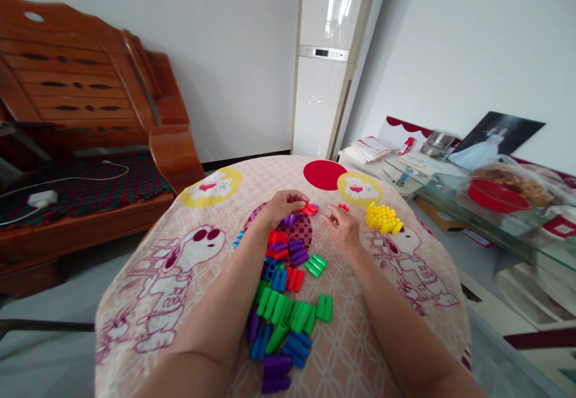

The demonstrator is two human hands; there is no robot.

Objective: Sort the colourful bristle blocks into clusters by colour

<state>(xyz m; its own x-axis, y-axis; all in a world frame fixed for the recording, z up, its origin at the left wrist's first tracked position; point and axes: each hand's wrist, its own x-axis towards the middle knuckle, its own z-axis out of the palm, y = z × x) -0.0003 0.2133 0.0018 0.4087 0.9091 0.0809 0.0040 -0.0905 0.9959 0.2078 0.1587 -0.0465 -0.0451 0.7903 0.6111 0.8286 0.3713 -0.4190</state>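
My left hand (287,204) is closed, its fingertips pinching a small red tube-shaped plastic piece (309,208) above the far middle of the table. Just right of it, my right hand (342,225) has its thumb and forefinger slightly apart, pointing at the red piece; nothing shows between them. Another red piece (343,207) lies beyond the right hand. Between my forearms spreads a pile of joined plastic tubes: purple pieces (297,252), red pieces (295,278), green pieces (281,308) and blue pieces (297,349). Part of the pile is hidden behind my left forearm.
A patterned cloth covers the round table (351,350). Yellow pieces (384,218) are heaped at its right. A wooden bench (81,86) stands left, a tall white cabinet-like unit (321,98) behind. On the right, a glass shelf (450,200) bears a red bowl (495,197) and papers.
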